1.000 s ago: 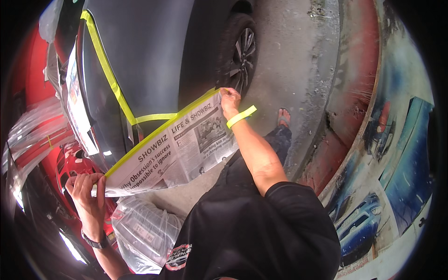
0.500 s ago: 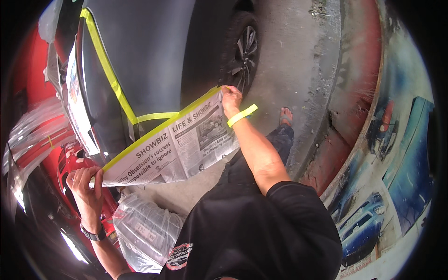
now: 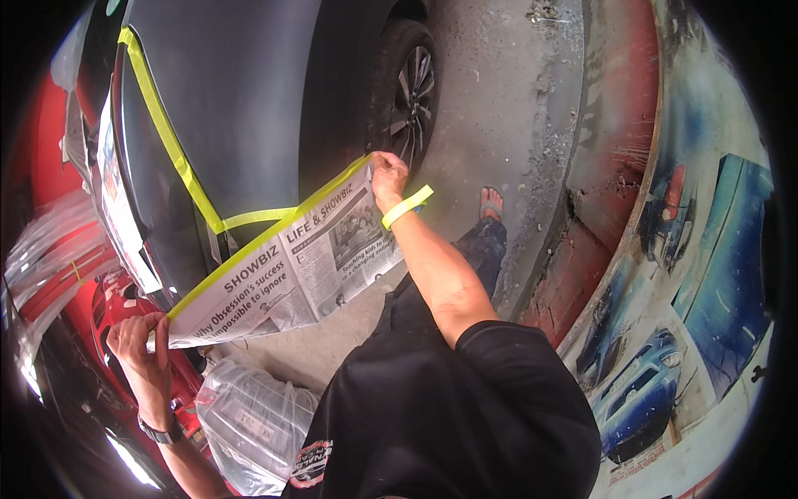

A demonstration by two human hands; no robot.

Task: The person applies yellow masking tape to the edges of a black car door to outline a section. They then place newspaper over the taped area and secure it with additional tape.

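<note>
Stretched between my two hands is a newspaper sheet (image 3: 291, 279) with yellow masking tape (image 3: 249, 251) along its upper edge. My left hand (image 3: 140, 339) pinches the near left corner. My right hand (image 3: 388, 179) grips the far right corner, near the car's wheel (image 3: 413, 96). A bright yellow band (image 3: 407, 208) circles my right wrist. Beyond the sheet stands a dark grey car panel (image 3: 241, 108), with a strip of yellow tape (image 3: 170, 145) running down its left side and turning right at its lower corner. The sheet's taped edge crosses in front of this lower strip; whether they touch I cannot tell.
A bumper-like part wrapped in clear plastic (image 3: 253, 420) lies at lower left, beside red car parts (image 3: 108, 308) with plastic sheeting (image 3: 58, 241). Concrete floor (image 3: 490, 108) extends right of the wheel. Farther right is a low red wall (image 3: 619, 158) and a board with car pictures (image 3: 723, 274).
The whole view has shifted, so the car, sheet and hands appear a little farther left. Both hands keep their hold on the newspaper, which has hardly moved against the car.
</note>
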